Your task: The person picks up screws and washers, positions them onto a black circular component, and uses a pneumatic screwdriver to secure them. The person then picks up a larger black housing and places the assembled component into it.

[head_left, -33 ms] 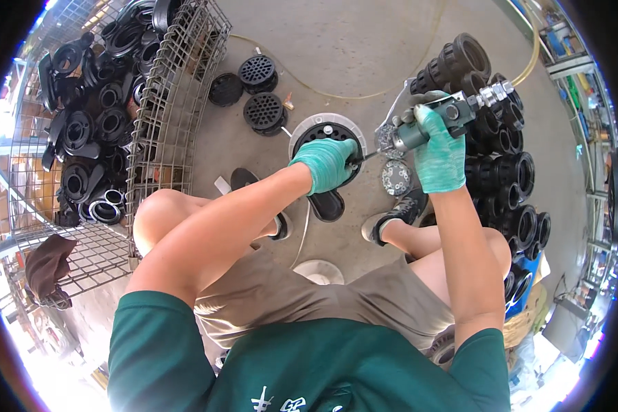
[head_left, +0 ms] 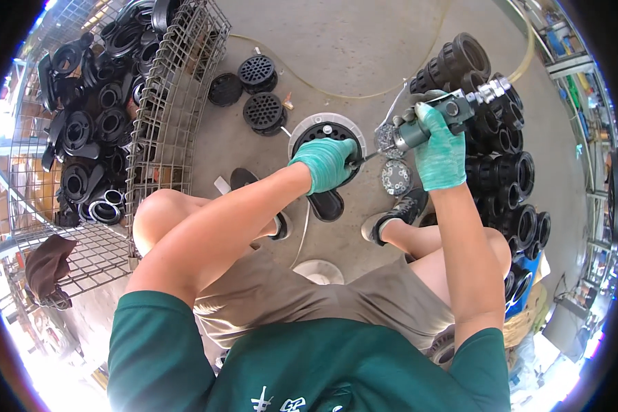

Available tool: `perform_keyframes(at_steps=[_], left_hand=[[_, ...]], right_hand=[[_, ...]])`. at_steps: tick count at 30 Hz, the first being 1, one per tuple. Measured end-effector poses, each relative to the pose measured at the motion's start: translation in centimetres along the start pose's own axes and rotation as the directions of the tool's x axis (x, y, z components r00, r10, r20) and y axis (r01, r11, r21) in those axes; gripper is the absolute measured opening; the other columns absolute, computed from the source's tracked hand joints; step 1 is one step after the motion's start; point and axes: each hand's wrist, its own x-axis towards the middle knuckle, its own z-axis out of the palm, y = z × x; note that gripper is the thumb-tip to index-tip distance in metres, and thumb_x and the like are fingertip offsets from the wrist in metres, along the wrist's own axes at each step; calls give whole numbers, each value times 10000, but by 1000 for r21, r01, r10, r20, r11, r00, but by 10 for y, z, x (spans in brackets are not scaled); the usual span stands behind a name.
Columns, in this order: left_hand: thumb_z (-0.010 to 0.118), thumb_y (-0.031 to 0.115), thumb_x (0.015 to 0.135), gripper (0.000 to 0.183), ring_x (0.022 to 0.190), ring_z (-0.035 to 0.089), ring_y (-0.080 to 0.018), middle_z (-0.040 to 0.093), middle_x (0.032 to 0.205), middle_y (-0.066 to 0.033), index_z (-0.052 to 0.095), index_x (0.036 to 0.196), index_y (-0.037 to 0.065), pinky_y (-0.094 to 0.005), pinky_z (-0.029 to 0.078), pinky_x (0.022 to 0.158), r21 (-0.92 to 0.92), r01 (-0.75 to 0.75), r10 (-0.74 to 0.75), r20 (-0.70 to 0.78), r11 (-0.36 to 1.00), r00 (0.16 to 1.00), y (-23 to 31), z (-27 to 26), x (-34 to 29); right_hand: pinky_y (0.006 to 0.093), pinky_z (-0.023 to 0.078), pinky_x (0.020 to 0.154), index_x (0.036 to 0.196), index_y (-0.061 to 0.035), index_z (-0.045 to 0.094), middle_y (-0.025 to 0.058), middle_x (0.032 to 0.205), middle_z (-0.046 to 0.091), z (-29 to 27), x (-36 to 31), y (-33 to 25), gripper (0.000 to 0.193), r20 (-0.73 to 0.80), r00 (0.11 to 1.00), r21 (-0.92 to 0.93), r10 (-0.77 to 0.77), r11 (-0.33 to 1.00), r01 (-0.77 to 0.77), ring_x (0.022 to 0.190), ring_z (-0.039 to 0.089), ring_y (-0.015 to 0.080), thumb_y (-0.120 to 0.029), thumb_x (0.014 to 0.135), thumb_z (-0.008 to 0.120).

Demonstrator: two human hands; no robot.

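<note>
My right hand [head_left: 441, 150], in a green-coated glove, is closed round a green air screwdriver [head_left: 453, 108] with a silver fitting at its rear end. Its thin bit points left and down, toward my left hand. My gloved left hand [head_left: 326, 163] is closed on the black round plastic part [head_left: 330, 204], which has a rounded tongue toward me. Under that part shows the rim of a pale round stand [head_left: 350, 126]. A silver bolt head [head_left: 327, 130] stands on the part's far side. My fingertips and the bit's end are partly hidden.
Two round heaps of small metal pieces, a far one [head_left: 385, 135] and a near one [head_left: 396, 178], lie beside my right shoe. Black grated discs [head_left: 264, 112] sit at far left. A wire cage [head_left: 175, 89] holds black parts; ribbed black fittings [head_left: 511, 175] are piled right. A hose [head_left: 323, 92] crosses the floor.
The air screwdriver and my right hand have shifted very slightly; its rear end sits a little lower and further left. My left hand and the black part look unmoved.
</note>
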Motion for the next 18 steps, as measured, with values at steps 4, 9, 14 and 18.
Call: perform_keyframes(at_steps=[4,9,14,18], left_hand=[[631,227,884,258,911,679,-374,715,998,-150,649,1117,117,-471,528,779,-32,6,-6,17,999,1000,0,0,2],[626,227,881,251,897,679,-375,714,989,-151,653,1109,123,-470,530,769,-16,-2,2,6,1000,1000,1,3,4],[622,297,881,281,883,677,-378,717,989,-154,655,1097,122,-465,532,748,79,-129,136,-83,989,987,-68,57,31],[623,378,881,371,1047,644,-367,689,1148,-156,669,1160,137,-413,525,858,-159,-200,172,-174,967,970,-33,41,17]], right_hand=[[396,605,697,1065,-60,596,82,956,658,-3,12,3,224,-55,998,41,43,998,-41,780,671,213,12,867,671],[347,601,703,1094,-62,596,62,973,669,5,-8,-1,268,128,992,-81,-22,996,33,820,677,192,8,859,706],[258,535,760,1056,-42,669,4,927,691,58,-39,12,285,471,873,-344,-130,884,317,791,604,72,31,792,749],[270,553,770,1170,-47,640,27,955,704,37,-33,21,437,574,818,-480,-30,798,365,817,625,89,-49,776,829]])
